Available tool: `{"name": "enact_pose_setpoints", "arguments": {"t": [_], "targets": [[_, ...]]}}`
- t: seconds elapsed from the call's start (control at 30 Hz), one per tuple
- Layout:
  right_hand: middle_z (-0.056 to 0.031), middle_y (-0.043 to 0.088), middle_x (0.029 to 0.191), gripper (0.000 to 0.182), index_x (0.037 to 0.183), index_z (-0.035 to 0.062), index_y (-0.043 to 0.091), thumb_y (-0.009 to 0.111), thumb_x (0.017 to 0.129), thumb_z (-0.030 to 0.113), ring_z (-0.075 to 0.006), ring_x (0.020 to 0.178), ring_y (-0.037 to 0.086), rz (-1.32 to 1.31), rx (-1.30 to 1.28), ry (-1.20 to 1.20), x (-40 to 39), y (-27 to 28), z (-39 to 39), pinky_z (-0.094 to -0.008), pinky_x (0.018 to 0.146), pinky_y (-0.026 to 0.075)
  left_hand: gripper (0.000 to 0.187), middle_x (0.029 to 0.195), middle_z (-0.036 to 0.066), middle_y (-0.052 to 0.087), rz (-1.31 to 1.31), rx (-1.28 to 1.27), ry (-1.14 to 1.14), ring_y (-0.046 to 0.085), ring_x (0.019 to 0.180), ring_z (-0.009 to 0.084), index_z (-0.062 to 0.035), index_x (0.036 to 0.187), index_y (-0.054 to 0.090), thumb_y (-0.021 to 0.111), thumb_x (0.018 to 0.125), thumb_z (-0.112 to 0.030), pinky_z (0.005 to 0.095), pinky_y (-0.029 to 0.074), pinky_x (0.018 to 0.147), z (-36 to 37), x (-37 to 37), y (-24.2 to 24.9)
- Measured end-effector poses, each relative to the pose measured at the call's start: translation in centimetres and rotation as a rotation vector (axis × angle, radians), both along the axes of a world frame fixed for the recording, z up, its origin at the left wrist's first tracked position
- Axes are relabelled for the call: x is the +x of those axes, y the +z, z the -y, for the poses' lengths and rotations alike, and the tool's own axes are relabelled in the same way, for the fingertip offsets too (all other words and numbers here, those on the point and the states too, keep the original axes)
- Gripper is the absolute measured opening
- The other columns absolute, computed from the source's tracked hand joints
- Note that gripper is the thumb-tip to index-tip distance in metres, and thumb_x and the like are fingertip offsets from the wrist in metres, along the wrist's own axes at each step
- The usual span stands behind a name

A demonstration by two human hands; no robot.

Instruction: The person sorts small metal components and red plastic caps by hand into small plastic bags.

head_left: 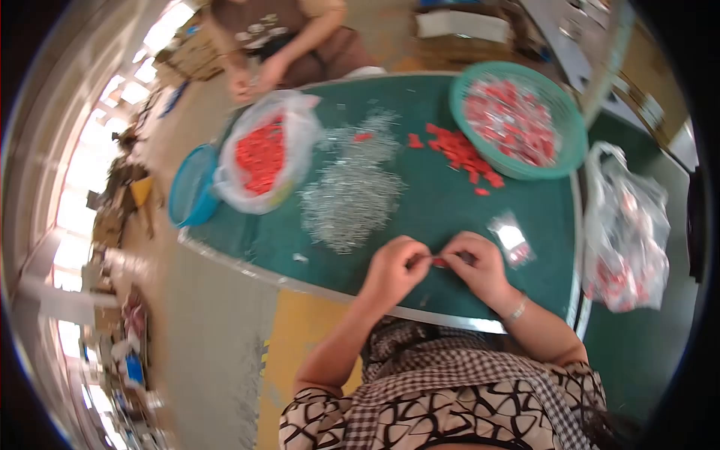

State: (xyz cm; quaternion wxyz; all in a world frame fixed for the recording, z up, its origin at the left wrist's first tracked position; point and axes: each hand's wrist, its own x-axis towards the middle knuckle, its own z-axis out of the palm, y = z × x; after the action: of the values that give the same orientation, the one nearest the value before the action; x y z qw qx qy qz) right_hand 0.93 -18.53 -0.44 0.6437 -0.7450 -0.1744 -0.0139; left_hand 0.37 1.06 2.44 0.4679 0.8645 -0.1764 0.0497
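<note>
My left hand [396, 271] and my right hand [478, 268] meet fingertip to fingertip above the front of the green table. Between them shows a small red piece [439, 262], pinched in my right fingers. My left thumb and forefinger are closed beside it on something thin that I cannot make out. Close to my right hand lies a small clear packet [513, 238] with red bits in it. Past my left hand spreads a heap of thin silvery metal pins [351, 199]. Loose red pieces [459, 152] lie further back, beside the basket.
A green basket [459, 88] of red-and-clear packets stands at the back right. At the left are a white plastic bag [300, 135] of red pieces and a blue basket [180, 191]. Another bag [630, 225] hangs at the right edge. Across the table sits another person [292, 37].
</note>
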Motion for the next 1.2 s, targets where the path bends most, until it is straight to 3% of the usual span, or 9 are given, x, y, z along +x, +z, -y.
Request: {"name": "enact_pose_setpoints", "arguments": {"t": [0.23,0.57,0.63,0.77,0.87,0.93,1.03,1.17,1.2], "targets": [[-0.0036,0.062,0.079,0.006,0.082,0.0027,0.07,0.072,0.079,-0.001,-0.0107,0.064,0.052,-0.071,0.039,0.007,-0.4,0.0,0.0,-0.0241,0.056,0.039,0.008,0.079,0.007,0.058,-0.116,-0.085,-0.021,0.058,0.068,0.0162,0.0001,0.086,0.062,0.069,0.081,0.001,0.0286,0.048,0.061,-0.2,-0.8,-0.1],[-0.0035,0.062,0.078,0.004,0.079,0.0032,0.069,0.072,0.08,0.001,-0.0094,0.066,0.055,-0.05,-0.029,0.094,-0.2,-0.1,-0.1,-0.0239,0.056,0.041,0.008,0.079,0.007,0.059,-0.114,-0.158,-0.024,0.059,0.068,0.0162,-0.0004,0.086,0.063,0.069,0.08,0.001,0.0277,0.048,0.062,-0.3,-1.4,-1.1],[-0.0035,0.062,0.077,0.004,0.079,0.0031,0.068,0.071,0.082,0.002,-0.0097,0.066,0.056,-0.097,-0.095,0.075,-0.4,0.8,0.2,-0.0236,0.057,0.042,0.007,0.08,0.007,0.06,-0.022,-0.109,0.062,0.059,0.069,0.0155,-0.0006,0.086,0.064,0.068,0.081,0.001,0.0276,0.048,0.063,-1.0,-1.6,-0.8],[-0.0004,0.064,0.082,0.009,0.085,-0.0011,0.067,0.068,0.088,0.007,-0.0081,0.07,0.058,-0.079,0.234,-0.214,3.3,3.3,3.4,-0.0237,0.063,0.047,0.004,0.081,0.004,0.062,-0.053,-0.16,0.202,0.06,0.072,0.0105,-0.0004,0.088,0.065,0.068,0.085,-0.001,0.0245,0.049,0.066,-2.3,-2.7,-1.6],[-0.0032,0.065,0.088,0.021,0.104,0.0001,0.068,0.068,0.092,0.017,-0.0071,0.074,0.058,0.075,0.226,-0.579,8.2,7.4,6.8,-0.0231,0.064,0.048,0.003,0.082,0.0,0.061,-0.251,-0.372,0.212,0.059,0.075,0.0068,0.0007,0.091,0.065,0.065,0.088,0.001,0.0235,0.05,0.066,-3.1,-3.7,-4.8],[-0.0029,0.064,0.088,0.031,0.117,0.0023,0.064,0.068,0.092,0.02,-0.0065,0.07,0.056,0.102,0.298,-0.669,9.9,7.7,7.5,-0.0226,0.06,0.046,0.003,0.083,0.0,0.061,-0.221,-0.334,0.216,0.058,0.074,0.0068,0.0013,0.091,0.065,0.064,0.088,0.001,0.0232,0.05,0.066,-3.2,-4.2,-5.8],[-0.0027,0.062,0.087,0.041,0.128,0.0037,0.057,0.064,0.095,0.029,-0.0064,0.064,0.051,0.006,0.336,-0.496,7.8,6.4,6.2,-0.0223,0.056,0.042,0.003,0.081,0.001,0.061,-0.157,-0.344,0.234,0.057,0.07,0.0067,0.0016,0.091,0.065,0.065,0.088,0.001,0.0229,0.048,0.064,-3.1,-4.2,-6.7],[-0.0021,0.056,0.079,0.061,0.132,0.0031,0.052,0.05,0.098,0.054,-0.0084,0.061,0.045,-0.763,1.073,0.394,4.0,1.3,2.3,-0.0244,0.056,0.038,0.006,0.08,0.002,0.059,-0.202,-0.35,0.286,0.055,0.069,0.0066,0.0018,0.093,0.065,0.066,0.088,-0.002,0.0221,0.046,0.063,-2.4,-4.4,-6.0],[-0.0022,0.056,0.08,0.064,0.133,0.0031,0.052,0.05,0.097,0.056,-0.0088,0.062,0.044,-0.84,1.066,0.393,3.1,0.9,1.3,-0.0244,0.057,0.038,0.008,0.083,0.002,0.06,-0.254,-0.384,0.285,0.056,0.071,0.0069,0.0023,0.096,0.065,0.065,0.089,-0.001,0.0222,0.047,0.065,-2.3,-4.4,-5.2]]}}
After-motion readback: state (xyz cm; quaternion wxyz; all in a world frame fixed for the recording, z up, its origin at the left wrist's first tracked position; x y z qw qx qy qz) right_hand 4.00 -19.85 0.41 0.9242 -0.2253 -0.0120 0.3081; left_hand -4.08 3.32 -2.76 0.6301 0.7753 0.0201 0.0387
